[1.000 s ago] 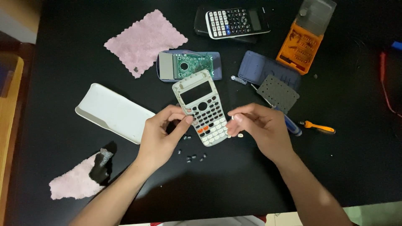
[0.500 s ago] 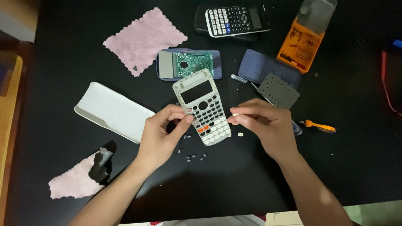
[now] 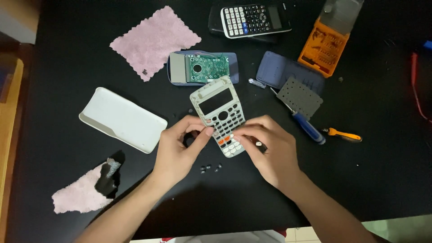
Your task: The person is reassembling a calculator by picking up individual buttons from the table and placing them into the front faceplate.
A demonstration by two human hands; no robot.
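A light grey calculator front shell [image 3: 219,109] with its key holes and some white and orange keys lies tilted at the middle of the black table [image 3: 387,180]. My left hand [image 3: 177,150] pinches its left lower edge. My right hand [image 3: 267,150] lies over its lower right part, fingertips on the keys. Several small dark screws [image 3: 210,168] lie just below the shell between my hands. Behind it sits the calculator back with a green circuit board [image 3: 202,68].
A white cover [image 3: 122,119] lies to the left, a pink cloth [image 3: 155,41] behind it, another pink cloth [image 3: 81,193] near left. A black calculator [image 3: 254,20], orange bit case [image 3: 325,50], grey keypad mat [image 3: 299,96], blue screwdriver [image 3: 307,127] and orange screwdriver [image 3: 344,134] lie right.
My right hand has moved left from beside the shell onto its lower keys. The left hand keeps its hold on the shell's edge.
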